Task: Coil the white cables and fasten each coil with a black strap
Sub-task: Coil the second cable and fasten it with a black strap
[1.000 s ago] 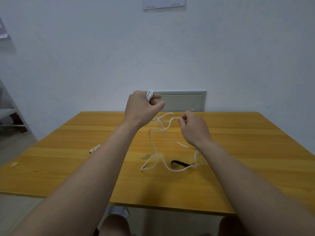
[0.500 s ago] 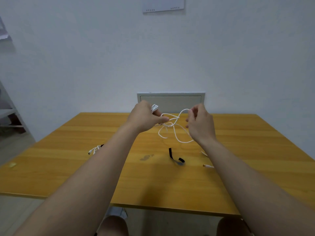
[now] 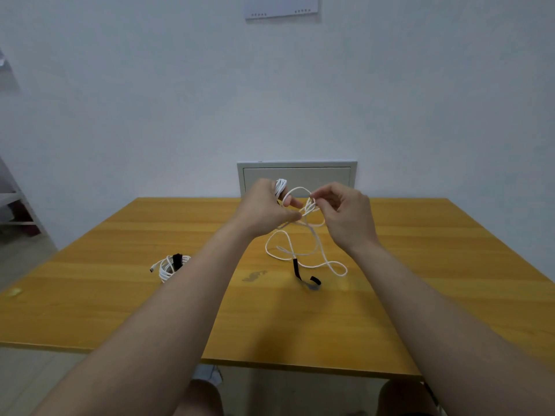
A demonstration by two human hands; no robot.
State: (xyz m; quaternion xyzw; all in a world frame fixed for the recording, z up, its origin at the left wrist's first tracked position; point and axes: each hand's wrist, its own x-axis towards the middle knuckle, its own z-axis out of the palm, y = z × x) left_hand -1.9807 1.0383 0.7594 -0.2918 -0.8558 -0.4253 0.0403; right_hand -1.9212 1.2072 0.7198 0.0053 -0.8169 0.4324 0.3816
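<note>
**White cable slack drops to the table as the hands close in**

White cable (image 3: 306, 256) is up between both hands at the far middle of the table (image 3: 420, 295), and the slack looks different now. Half a second ago it hung in short loops above the wood with a plug end lying off to the right. Now long loops trail down and sprawl on the tabletop, and that plug end is no longer to be seen.

The left hand (image 3: 264, 210) has its fingers curled round a bundle of wound turns (image 3: 280, 186) that pokes out above the knuckles. The right hand (image 3: 345, 214) has come in closer, almost touching the left, and pinches a strand between thumb and forefinger.

The black strap (image 3: 303, 273) lies loose on the table where it was, bent at its near end. The fallen loops reach its far end — touching or crossing, hard to say.

Off to the left, well apart, a finished coil (image 3: 168, 267) sits with its own black band (image 3: 177, 260) around it. It shows more fully now than before, when the left forearm hid most of it.

Other things in view:
- a dark stain (image 3: 253, 276) on the wood, left of the strap
- a pale scrap (image 3: 13, 292) near the left edge
- a grey wall panel (image 3: 324, 175) behind the hands — partly hidden by them
- a sheet of paper (image 3: 280, 6) high on the wall
</note>
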